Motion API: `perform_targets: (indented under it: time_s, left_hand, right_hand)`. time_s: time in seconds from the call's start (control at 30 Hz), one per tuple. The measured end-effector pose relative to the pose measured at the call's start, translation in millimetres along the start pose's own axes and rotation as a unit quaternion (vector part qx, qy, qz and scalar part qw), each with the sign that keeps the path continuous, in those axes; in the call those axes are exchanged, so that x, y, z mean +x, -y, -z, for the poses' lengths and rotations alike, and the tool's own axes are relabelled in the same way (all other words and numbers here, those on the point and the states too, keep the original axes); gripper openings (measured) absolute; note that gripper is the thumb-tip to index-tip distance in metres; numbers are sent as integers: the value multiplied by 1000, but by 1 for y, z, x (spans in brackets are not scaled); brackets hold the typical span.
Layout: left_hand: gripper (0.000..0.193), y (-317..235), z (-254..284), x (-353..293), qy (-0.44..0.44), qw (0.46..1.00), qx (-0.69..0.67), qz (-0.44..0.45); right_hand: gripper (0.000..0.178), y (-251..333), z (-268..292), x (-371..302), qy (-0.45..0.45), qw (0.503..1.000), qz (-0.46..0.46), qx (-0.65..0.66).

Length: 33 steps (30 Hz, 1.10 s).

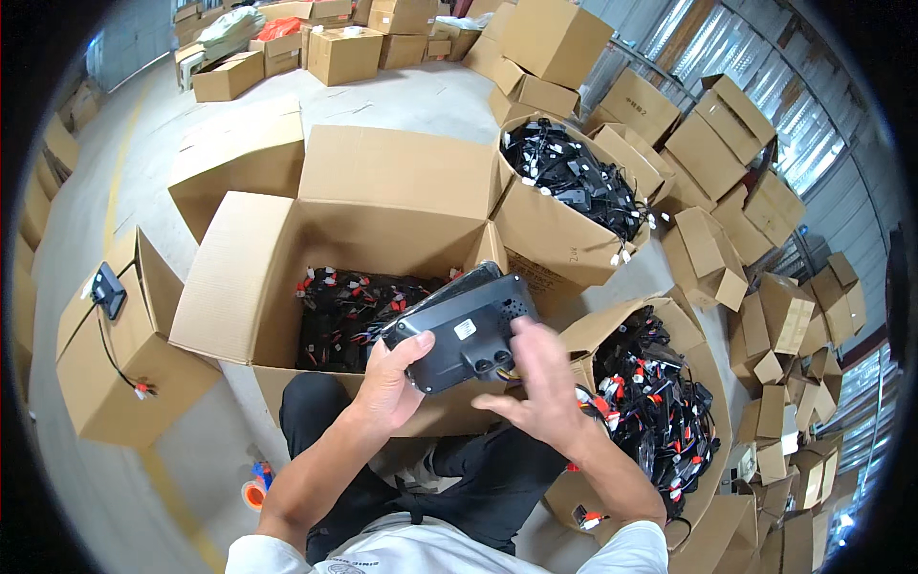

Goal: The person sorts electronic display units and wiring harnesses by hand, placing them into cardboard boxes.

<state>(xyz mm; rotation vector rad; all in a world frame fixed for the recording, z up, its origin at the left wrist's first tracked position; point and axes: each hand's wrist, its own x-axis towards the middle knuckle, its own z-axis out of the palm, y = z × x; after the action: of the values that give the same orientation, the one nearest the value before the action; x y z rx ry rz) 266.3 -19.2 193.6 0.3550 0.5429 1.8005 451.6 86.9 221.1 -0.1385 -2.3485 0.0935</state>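
Note:
My left hand grips the near left edge of a black plastic electronic unit, thumb on top. The unit has a small white label, a dotted grille and round sockets on its near side. Behind it shows a glossy dark edge; I cannot tell whether that is a second unit. My right hand, blurred by motion, is at the unit's right end with thumb and fingers apart. Below, an open cardboard box holds black wired units with red and white connectors.
At the right stands an open box of black cables; another box of black cables is behind it. A small black device with a cable lies on a carton at left. An orange tape roll sits on the floor.

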Motion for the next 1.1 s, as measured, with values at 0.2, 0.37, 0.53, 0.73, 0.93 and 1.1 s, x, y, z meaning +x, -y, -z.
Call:
perform_targets:
  time_s: [0.2, 0.37, 0.53, 0.73, 0.93, 1.1]
  left_hand:
    - [68, 6, 15, -5, 64, 995, -58, 56]
    - [59, 1, 17, -8, 13, 997, -73, 7]
    - [62, -7, 16, -16, -72, 992, -99, -27]
    - [67, -21, 41, -15, -72, 995, -73, 20]
    - [55, -22, 60, -13, -104, 991, -73, -31]
    - [68, -98, 62, 3, 26, 969, 239, -63]
  right_hand:
    - [46, 5, -13, 31, -128, 863, -401, 280]
    - [36, 6, -32, 57, -189, 886, -358, 226]
    - [54, 9, -53, 81, -170, 898, -343, 218]
    - [53, 16, -75, 96, -174, 835, -287, 437]
    - [27, 8, -94, 90, -140, 844, -361, 372]
    - [43, 3, -77, 128, -81, 882, -273, 376]
